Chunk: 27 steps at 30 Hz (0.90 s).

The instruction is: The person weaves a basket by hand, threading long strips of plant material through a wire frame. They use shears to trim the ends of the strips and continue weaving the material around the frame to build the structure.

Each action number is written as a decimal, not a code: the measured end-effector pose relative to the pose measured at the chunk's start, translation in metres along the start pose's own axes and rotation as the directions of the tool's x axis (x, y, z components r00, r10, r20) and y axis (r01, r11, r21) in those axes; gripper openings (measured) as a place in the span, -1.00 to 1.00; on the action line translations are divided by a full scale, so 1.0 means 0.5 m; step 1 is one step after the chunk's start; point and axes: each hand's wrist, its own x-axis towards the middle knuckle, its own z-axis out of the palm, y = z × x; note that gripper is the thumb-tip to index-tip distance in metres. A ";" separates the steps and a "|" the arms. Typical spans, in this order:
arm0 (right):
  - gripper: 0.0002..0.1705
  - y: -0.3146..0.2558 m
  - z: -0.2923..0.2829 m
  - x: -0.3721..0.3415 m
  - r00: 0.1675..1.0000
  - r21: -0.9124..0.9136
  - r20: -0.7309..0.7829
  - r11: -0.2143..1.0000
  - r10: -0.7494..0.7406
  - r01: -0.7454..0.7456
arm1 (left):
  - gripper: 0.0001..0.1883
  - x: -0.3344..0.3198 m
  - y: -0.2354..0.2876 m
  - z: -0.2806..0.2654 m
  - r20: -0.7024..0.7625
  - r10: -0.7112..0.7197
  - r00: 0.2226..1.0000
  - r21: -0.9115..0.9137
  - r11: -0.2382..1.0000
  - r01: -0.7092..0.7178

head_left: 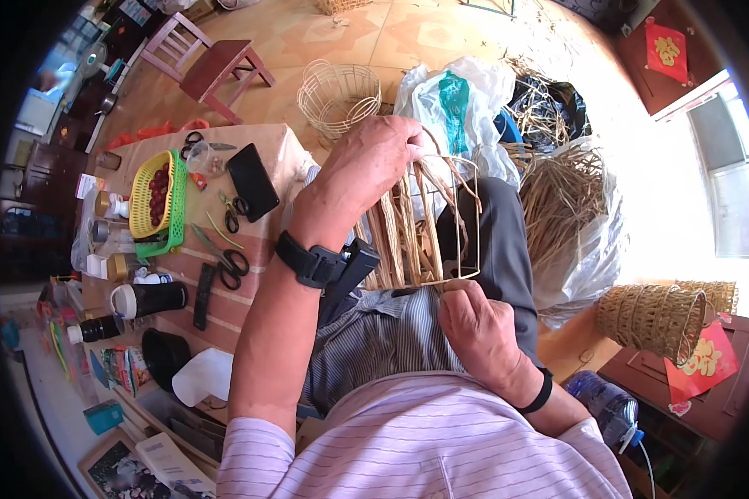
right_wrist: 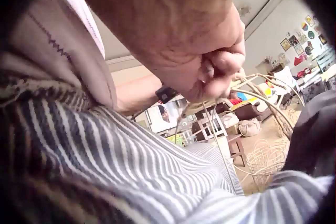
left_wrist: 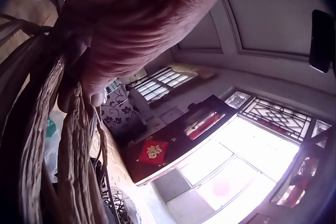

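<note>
On the lap stands a basket frame (head_left: 478, 237) of thin pale rods, with brown dried plant strands (head_left: 389, 241) running along it. My left hand (head_left: 373, 154) is at the frame's far end, its fingers curled on the strands. In the left wrist view, flat wrinkled strands (left_wrist: 76, 155) come out from under these fingers. My right hand (head_left: 483, 328) pinches the frame's near edge with curled fingers. From that hand (right_wrist: 210, 69) the curved rods (right_wrist: 281, 113) extend in the right wrist view; its fingertips are partly hidden.
A table (head_left: 262, 141) at the left holds scissors (head_left: 233, 268), a phone (head_left: 254, 181), a yellow basket (head_left: 141, 200) of red fruit and bottles. Ahead stand an open wire basket (head_left: 339, 104) and a plastic bag (head_left: 416, 100). Dried stalks (head_left: 566, 200) and woven baskets (head_left: 653, 320) lie at the right.
</note>
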 end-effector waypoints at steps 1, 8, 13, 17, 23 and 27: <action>-0.77 0.000 0.001 0.001 0.999 0.018 -0.032 1.000 0.008 -0.008 | -0.81 0.000 -0.003 0.003 -0.017 0.016 1.000 0.004 1.000 -0.016; -0.85 -0.012 -0.022 0.024 0.830 0.531 0.205 0.653 0.519 -0.540 | -0.81 0.000 0.010 -0.009 0.054 -0.039 0.998 -0.029 0.999 0.040; -0.88 0.023 0.007 -0.007 0.711 0.789 0.397 0.179 0.580 -0.587 | -0.80 0.004 -0.006 -0.005 0.067 -0.026 0.997 -0.064 0.998 0.030; -0.88 0.035 0.022 -0.015 0.713 0.876 0.449 -0.111 0.539 -0.469 | -0.80 0.008 -0.016 -0.002 0.061 -0.004 0.998 -0.043 0.999 0.007; -0.85 0.104 0.051 -0.044 0.714 0.789 0.574 -0.503 0.401 -0.351 | -0.81 -0.001 -0.010 -0.004 0.078 -0.043 0.996 -0.086 0.995 0.049; -0.86 0.063 0.028 -0.029 0.707 0.848 0.476 -0.060 0.523 -0.526 | -0.82 -0.008 -0.008 0.003 0.030 -0.027 0.999 -0.066 0.997 0.028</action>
